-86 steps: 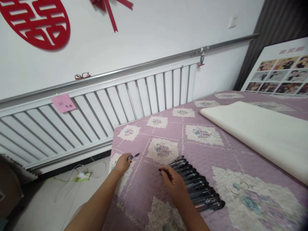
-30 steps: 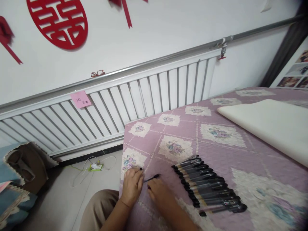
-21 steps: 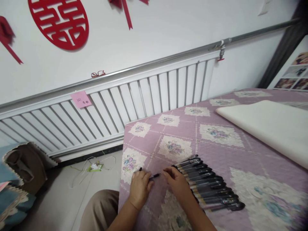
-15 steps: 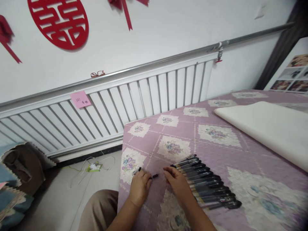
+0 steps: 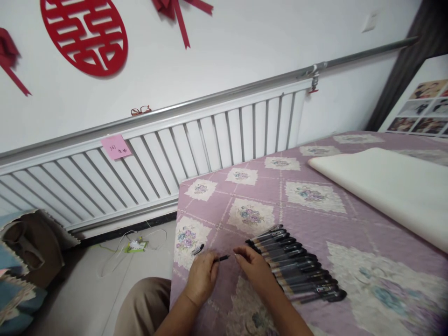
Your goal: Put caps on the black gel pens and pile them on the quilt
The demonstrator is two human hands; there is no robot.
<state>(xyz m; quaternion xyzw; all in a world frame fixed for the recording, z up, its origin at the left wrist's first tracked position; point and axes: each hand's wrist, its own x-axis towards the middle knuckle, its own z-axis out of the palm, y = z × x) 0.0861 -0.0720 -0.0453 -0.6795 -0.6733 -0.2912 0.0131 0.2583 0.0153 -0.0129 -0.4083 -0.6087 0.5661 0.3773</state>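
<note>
My left hand (image 5: 203,276) rests on the purple quilted bed (image 5: 315,219), closed around a thin black pen (image 5: 221,257) whose tip points right. A small black pen cap (image 5: 198,249) lies on the quilt just above that hand. My right hand (image 5: 257,269) lies low on the quilt with its fingers stretched left, a short gap from the pen's tip. It holds nothing that I can see. Its far side touches the left ends of a neat row of several black pens (image 5: 297,273), laid side by side.
A long cream roll (image 5: 381,186) lies across the bed at right. A white radiator (image 5: 175,154) with a pink note (image 5: 115,147) lines the wall, and red glasses (image 5: 141,111) sit on its pipe. Cables (image 5: 135,245) lie on the floor, and a chair (image 5: 24,252) stands at left.
My right hand has slid right, from beside the left hand to the pen row's left ends. The left hand keeps its pen and the view has shifted slightly.
</note>
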